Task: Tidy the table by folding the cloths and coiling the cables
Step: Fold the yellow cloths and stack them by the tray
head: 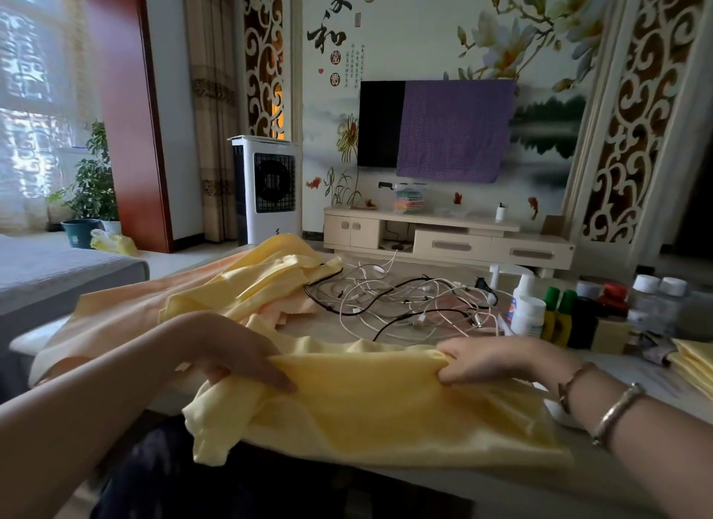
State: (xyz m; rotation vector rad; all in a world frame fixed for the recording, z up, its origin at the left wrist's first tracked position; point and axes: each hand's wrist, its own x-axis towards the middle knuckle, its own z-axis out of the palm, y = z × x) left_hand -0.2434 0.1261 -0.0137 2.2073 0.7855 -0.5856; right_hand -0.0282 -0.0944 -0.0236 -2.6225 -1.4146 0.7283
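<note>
A yellow cloth (370, 410) lies stretched over the table's near edge. My left hand (235, 352) holds its upper left edge with fingers over the fabric. The upper right edge is pinched by my right hand (490, 358). Behind it lies a rumpled heap of yellow cloths (262, 279) on top of a peach cloth (127, 318). A tangle of white and black cables (405, 302) sprawls across the middle of the table.
Bottles and jars (571, 310) crowd the right side of the table. A folded yellow stack (694, 360) sits at the far right edge. A grey sofa (58, 275) is to the left; a TV cabinet (443, 236) stands beyond the table.
</note>
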